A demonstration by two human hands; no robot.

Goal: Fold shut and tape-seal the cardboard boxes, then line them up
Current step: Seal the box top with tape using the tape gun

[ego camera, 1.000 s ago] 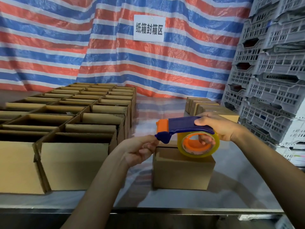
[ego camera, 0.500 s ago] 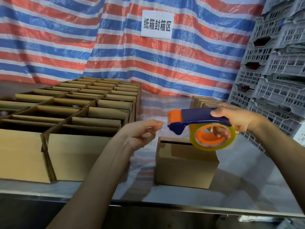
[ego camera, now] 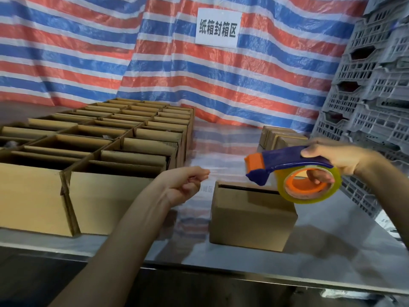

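Observation:
A small cardboard box stands on the shiny metal table, flaps folded down with a dark slit along its far edge. My right hand grips a blue and orange tape dispenser with a clear tape roll, held just above the box's right top. My left hand hovers left of the box, thumb and fingertips pinched together on the tape's end. A faint clear strip runs from there toward the dispenser's mouth.
Several open cardboard boxes fill the table's left side in rows. A few closed boxes sit at the back right. Stacked grey plastic crates stand on the right. A striped tarp with a white sign hangs behind.
The dispenser has lifted off the box top and moved right. My left hand has drawn away to the left, so the gap between hand and dispenser has widened.

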